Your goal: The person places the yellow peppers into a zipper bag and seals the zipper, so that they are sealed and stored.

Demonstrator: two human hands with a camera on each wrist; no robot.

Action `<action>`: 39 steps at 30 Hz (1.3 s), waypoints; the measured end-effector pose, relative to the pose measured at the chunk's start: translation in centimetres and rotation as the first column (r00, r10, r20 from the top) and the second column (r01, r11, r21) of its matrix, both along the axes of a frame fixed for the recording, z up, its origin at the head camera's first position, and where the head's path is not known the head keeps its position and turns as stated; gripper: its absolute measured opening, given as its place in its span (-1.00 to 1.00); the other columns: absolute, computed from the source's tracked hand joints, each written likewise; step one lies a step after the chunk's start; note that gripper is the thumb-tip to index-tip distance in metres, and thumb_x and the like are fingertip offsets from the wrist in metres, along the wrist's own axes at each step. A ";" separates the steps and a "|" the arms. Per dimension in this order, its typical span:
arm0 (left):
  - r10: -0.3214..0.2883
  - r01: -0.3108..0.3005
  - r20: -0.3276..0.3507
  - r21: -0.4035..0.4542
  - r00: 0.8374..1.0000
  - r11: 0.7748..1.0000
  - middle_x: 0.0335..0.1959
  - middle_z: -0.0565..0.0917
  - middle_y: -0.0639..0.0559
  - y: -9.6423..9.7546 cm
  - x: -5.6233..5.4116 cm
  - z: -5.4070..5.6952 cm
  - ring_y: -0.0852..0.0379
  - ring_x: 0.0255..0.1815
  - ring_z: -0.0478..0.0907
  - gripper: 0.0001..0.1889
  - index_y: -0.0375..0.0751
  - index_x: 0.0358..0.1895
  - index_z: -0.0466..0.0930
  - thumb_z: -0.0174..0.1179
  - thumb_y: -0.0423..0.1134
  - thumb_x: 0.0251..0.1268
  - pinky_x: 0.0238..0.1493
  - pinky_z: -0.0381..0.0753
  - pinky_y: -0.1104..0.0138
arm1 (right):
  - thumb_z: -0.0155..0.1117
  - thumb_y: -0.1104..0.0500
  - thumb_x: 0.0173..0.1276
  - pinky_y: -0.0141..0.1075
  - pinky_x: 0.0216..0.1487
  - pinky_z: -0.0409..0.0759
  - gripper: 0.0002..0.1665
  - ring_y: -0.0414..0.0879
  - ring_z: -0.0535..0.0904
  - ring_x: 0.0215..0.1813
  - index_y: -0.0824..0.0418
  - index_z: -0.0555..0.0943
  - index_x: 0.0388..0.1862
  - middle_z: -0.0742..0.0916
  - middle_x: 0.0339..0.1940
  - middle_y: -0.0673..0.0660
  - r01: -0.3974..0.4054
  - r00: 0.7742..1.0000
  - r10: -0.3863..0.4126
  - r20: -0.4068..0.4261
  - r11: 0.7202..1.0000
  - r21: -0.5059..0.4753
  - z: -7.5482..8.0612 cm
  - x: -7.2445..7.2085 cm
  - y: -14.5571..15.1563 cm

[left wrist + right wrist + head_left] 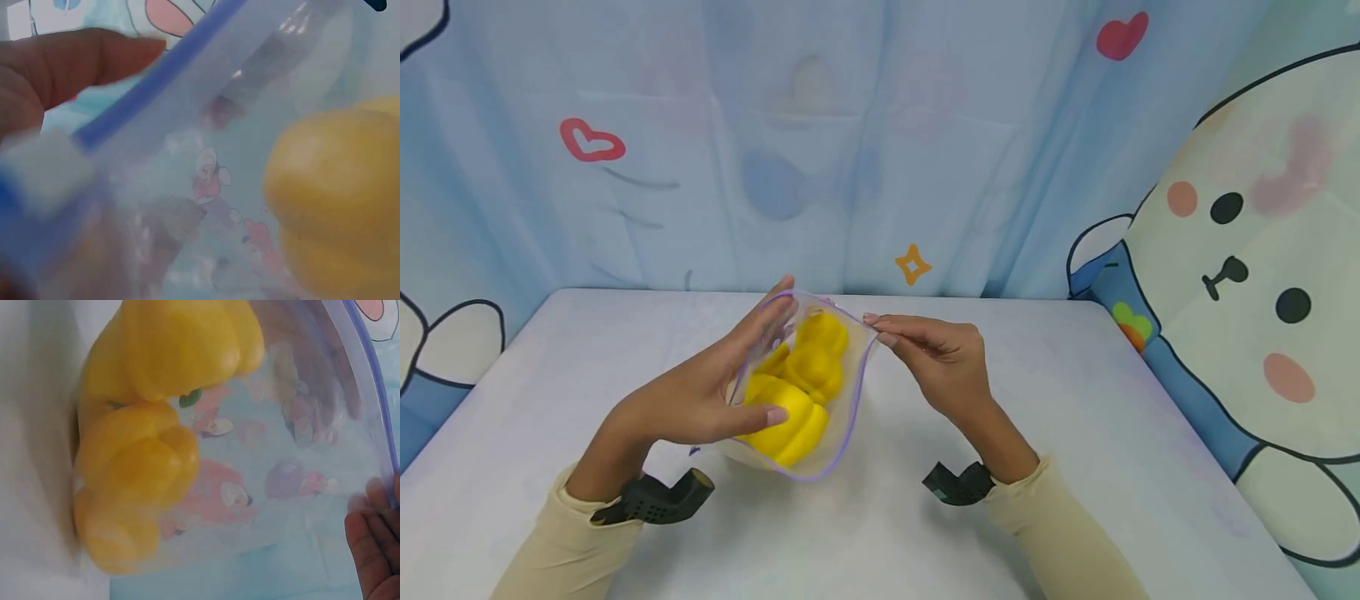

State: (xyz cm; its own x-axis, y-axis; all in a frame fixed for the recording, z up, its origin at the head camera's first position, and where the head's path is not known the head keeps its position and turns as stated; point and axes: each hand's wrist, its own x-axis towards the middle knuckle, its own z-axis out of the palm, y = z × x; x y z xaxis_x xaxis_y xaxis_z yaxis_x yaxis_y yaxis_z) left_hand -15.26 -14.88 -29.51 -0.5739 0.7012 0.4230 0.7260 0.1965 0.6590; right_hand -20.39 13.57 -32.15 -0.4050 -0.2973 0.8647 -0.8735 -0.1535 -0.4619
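A clear zip bag (851, 379) with a purple zip edge and cartoon prints holds several yellow bell peppers (817, 371). In the right wrist view the peppers (137, 462) lie together along the bag's bottom, one showing a green stem (190, 397). My left hand (688, 408) holds the bag from the left, thumb across its front and fingers behind it. With thumb and fingertips, my right hand (940, 358) pinches the far right corner of the zip edge. A blurred white slider (50, 175) sits on the zip in the left wrist view. The bag's mouth gapes towards me.
The bag is over a white table (1150, 467). Behind the table hangs a light blue curtain (850, 150) with hearts and cartoon figures. A large printed cartoon face (1247, 250) is at the right. Black wrist cameras (662, 498) sit on both wrists.
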 end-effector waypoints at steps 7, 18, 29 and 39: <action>-0.012 0.018 0.107 -0.060 0.994 0.998 0.56 -0.50 0.17 0.3 1.4 0.6 0.10 0.56 -0.40 0.44 0.11 0.54 -0.60 0.52 0.10 -0.15 0.41 -0.04 -0.11 | 0.28 0.62 0.10 -0.33 -0.20 0.66 -0.69 -0.18 0.61 -0.48 0.48 0.71 -0.16 0.76 -0.23 0.30 0.250 0.968 -0.249 0.026 0.968 -0.030 1.2 0.8 0.8; 0.097 -0.081 0.073 -0.198 0.993 0.977 0.55 -0.49 0.09 1.1 2.0 0.4 0.09 0.56 -0.35 0.20 0.11 0.47 -0.74 0.28 -0.16 0.28 0.46 -0.10 0.24 | 0.30 0.50 0.20 -0.46 -0.62 0.31 -0.76 -0.22 0.22 -0.73 0.36 0.75 -0.17 0.78 -0.25 0.18 0.401 0.915 -0.397 0.080 0.915 -0.041 2.2 1.8 1.4; 0.097 -0.103 -0.048 -0.127 0.994 0.987 0.56 0.03 0.01 -1.4 0.8 1.0 0.04 0.50 0.05 -0.27 -0.08 0.58 -0.11 -0.01 -0.43 0.45 0.39 0.08 0.44 | 0.28 0.51 0.22 -0.52 -0.43 0.50 -0.79 -0.22 0.54 -0.57 0.44 0.72 -0.18 0.77 -0.23 0.28 0.411 0.907 -0.398 0.139 0.908 -0.085 2.7 1.7 2.7; 0.356 -0.331 -0.175 0.158 0.918 0.930 -0.29 0.70 0.05 -2.7 1.1 1.4 0.25 -0.69 0.13 -0.64 -0.30 0.08 0.66 0.21 -0.55 0.21 -0.70 0.15 0.38 | 0.27 0.53 0.21 -0.37 -0.13 0.64 -0.81 -0.13 0.73 -0.26 0.53 0.69 -0.19 0.78 -0.32 0.11 0.425 0.899 -0.404 0.170 0.898 -0.115 3.7 2.0 4.5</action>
